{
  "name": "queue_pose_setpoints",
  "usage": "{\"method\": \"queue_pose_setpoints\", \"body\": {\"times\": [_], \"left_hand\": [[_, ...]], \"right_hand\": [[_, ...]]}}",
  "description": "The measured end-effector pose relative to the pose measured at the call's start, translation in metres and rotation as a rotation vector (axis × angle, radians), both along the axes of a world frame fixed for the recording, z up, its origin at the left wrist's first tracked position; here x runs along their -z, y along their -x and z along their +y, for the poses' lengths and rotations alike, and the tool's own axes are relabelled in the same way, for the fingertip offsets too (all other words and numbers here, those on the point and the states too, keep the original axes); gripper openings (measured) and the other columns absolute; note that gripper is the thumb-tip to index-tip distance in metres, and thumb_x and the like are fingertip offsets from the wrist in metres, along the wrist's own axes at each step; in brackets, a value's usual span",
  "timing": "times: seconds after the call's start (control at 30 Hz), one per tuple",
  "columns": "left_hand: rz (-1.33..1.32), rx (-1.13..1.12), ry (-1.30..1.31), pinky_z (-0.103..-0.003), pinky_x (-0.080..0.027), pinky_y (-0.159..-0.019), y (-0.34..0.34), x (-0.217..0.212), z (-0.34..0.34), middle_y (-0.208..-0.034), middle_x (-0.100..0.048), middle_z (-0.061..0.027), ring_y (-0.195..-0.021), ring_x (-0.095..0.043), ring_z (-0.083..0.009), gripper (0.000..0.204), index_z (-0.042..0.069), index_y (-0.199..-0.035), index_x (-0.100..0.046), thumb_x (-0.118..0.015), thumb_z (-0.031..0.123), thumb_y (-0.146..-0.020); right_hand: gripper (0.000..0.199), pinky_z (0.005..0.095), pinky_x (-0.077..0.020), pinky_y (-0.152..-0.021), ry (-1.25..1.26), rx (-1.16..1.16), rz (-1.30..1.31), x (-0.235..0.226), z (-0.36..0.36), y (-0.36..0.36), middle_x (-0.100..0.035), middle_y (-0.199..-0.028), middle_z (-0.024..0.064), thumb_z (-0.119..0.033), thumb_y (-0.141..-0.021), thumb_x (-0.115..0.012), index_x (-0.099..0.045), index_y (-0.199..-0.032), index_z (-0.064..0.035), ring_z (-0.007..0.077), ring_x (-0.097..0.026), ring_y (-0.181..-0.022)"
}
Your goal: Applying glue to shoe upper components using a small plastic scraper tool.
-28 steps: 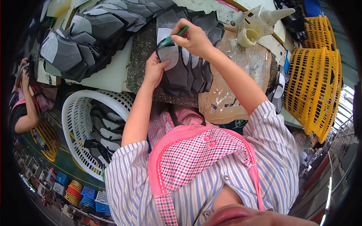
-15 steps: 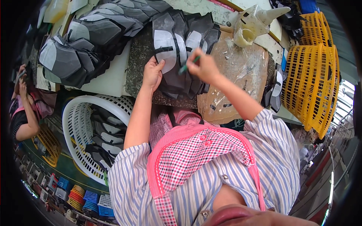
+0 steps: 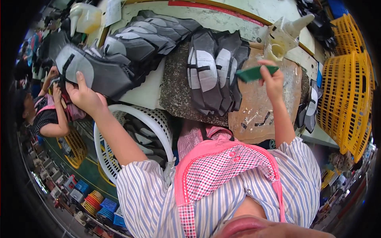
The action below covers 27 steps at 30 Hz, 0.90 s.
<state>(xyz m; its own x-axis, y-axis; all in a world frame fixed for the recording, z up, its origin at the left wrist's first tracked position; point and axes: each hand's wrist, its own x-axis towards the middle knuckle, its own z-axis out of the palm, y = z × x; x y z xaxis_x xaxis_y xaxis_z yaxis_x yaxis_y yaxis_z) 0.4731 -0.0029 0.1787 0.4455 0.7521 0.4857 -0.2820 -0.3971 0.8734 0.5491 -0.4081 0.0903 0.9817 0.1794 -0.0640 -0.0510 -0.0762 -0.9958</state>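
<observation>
Now our left hand (image 3: 85,97) reaches out to the far-left stack of grey shoe pieces (image 3: 101,65), fingers curled over its near edge. Our right hand (image 3: 274,81) pinches a green brush (image 3: 254,73), lifted just above the brown work board (image 3: 264,111), beside the fanned grey pieces (image 3: 212,77) on the stone slab (image 3: 178,91).
</observation>
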Motion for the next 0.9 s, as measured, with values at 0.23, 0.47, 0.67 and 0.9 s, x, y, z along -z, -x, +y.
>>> {"method": "queue_pose_setpoints", "body": {"times": [0.23,0.47,0.67,0.9], "left_hand": [[0.456,-0.643,-1.011,-0.036,-0.037,-0.073,0.002,0.048,-0.011,-0.09,-0.052,-0.0141,-0.082,-0.047,-0.0294,0.028,0.002,-0.095,-0.051,-0.058,0.014,-0.071],[0.775,0.508,-0.287,-0.033,-0.033,-0.082,-0.001,0.16,-0.188,-0.103,-0.041,-0.0144,-0.095,-0.041,-0.0269,0.039,-0.001,-0.107,-0.044,-0.053,0.018,-0.075],[0.947,0.368,-0.17,-0.033,-0.032,-0.082,-0.025,0.16,-0.199,-0.101,-0.035,-0.0167,-0.095,-0.039,-0.0295,0.052,-0.004,-0.11,-0.04,-0.057,0.027,-0.071],[0.82,0.305,-0.08,-0.033,-0.03,-0.083,-0.016,0.169,-0.203,-0.102,-0.033,-0.0169,-0.094,-0.037,-0.0282,0.048,-0.002,-0.11,-0.039,-0.056,0.018,-0.071]], "right_hand": [[0.012,0.0213,-0.0385,-0.041,0.761,0.561,-0.608,0.075,-0.081,-0.086,-0.055,-0.059,0.0059,-0.015,-0.073,-0.056,-0.058,-0.083,-0.0102,0.0061,-0.05,-0.046],[0.01,0.0212,-0.0379,-0.05,0.427,0.559,-0.177,0.051,-0.12,-0.101,-0.057,-0.06,0.0008,-0.019,-0.068,-0.059,-0.063,-0.075,-0.0134,0.0064,-0.05,-0.055],[0.011,0.0163,-0.0314,-0.04,0.297,0.448,-0.091,0.033,-0.141,-0.068,-0.053,-0.059,-0.002,-0.016,-0.074,-0.057,-0.061,-0.079,-0.0071,0.0028,-0.042,-0.046],[0.013,0.0163,-0.0426,-0.051,-0.207,-0.158,0.024,0.023,0.008,-0.046,-0.058,-0.079,0.0005,-0.016,-0.077,-0.053,-0.058,-0.085,-0.0059,0.0058,-0.052,-0.059]]}}
